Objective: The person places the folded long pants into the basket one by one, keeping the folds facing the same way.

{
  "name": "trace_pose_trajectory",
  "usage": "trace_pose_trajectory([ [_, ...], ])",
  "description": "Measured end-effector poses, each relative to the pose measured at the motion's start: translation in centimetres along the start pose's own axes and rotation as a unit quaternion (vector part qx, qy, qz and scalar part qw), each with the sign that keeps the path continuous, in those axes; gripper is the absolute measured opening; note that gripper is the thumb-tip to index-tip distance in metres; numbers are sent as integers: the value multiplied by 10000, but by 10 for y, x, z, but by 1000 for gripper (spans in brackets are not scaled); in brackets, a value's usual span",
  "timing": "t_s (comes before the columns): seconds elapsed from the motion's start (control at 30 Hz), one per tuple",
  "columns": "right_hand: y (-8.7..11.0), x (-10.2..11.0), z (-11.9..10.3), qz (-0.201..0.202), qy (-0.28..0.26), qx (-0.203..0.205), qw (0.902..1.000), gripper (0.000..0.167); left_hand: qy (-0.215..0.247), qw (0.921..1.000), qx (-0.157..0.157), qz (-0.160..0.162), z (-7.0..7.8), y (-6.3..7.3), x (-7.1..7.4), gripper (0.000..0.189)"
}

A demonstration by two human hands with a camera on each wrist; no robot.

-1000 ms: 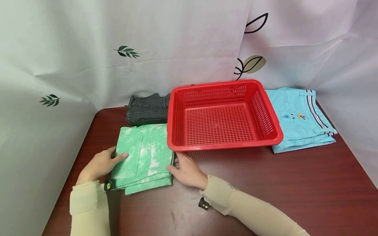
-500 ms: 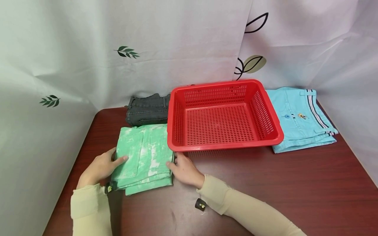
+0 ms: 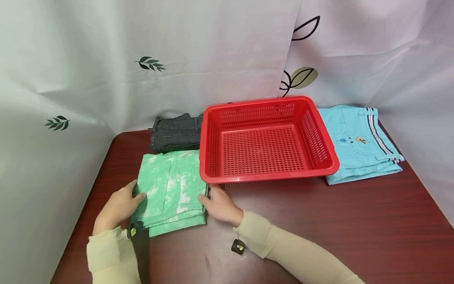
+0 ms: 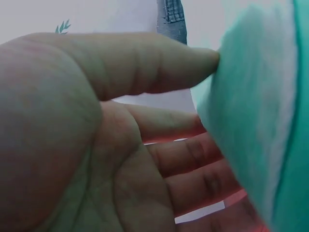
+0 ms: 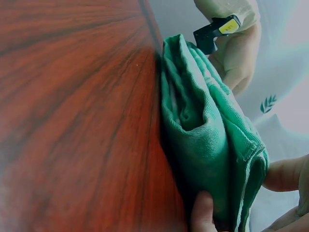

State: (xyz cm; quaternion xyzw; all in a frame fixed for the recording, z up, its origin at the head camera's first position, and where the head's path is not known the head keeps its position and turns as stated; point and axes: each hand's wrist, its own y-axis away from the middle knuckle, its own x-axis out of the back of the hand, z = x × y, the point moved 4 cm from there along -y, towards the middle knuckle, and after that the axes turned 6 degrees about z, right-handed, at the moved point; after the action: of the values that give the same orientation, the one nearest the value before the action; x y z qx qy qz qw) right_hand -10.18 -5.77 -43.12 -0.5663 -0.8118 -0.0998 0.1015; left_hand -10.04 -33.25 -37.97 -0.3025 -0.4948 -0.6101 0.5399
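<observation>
Folded green-and-white pants (image 3: 168,189) lie on the table at the left, near the basket's front left corner. My left hand (image 3: 118,205) grips their left edge, thumb on top near the rim and fingers going underneath. In the left wrist view the thumb (image 4: 159,63) meets the green cloth (image 4: 256,111), and the fingertips are hidden behind it. At the other side my right hand (image 3: 221,205) pinches the right edge. The right wrist view shows layered folds of the pants (image 5: 207,130) between its thumb (image 5: 285,175) and a finger (image 5: 203,212).
A red plastic basket (image 3: 266,176) with nothing in it stands at the middle back. Folded dark grey jeans (image 3: 175,134) lie behind the green pants, and folded light blue pants (image 3: 354,144) lie right of the basket. White curtains (image 3: 213,47) enclose the reddish-brown table (image 3: 301,221).
My left hand has drawn slightly toward me, its thumb sliding back to the left edge of the pants. The right hand has barely shifted.
</observation>
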Motion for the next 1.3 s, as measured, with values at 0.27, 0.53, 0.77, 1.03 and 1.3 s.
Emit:
trace_pose_trajectory([
  [0.27,-2,-4,0,81,-244,38,9997,53,63,9996,166,199,6,5,0,65],
  [0.53,-2,-6,-1,247,-237,34,9994,64,66,9991,310,295,12,7,1,64],
  [0.77,-1,-7,-3,320,-233,117,9991,66,141,9985,342,416,13,8,2,63],
  [1.03,-1,-7,-4,282,-342,223,9988,67,160,9982,304,492,15,11,3,61],
  [1.3,0,-8,-5,319,-570,205,9977,65,179,9980,218,562,15,14,5,60],
])
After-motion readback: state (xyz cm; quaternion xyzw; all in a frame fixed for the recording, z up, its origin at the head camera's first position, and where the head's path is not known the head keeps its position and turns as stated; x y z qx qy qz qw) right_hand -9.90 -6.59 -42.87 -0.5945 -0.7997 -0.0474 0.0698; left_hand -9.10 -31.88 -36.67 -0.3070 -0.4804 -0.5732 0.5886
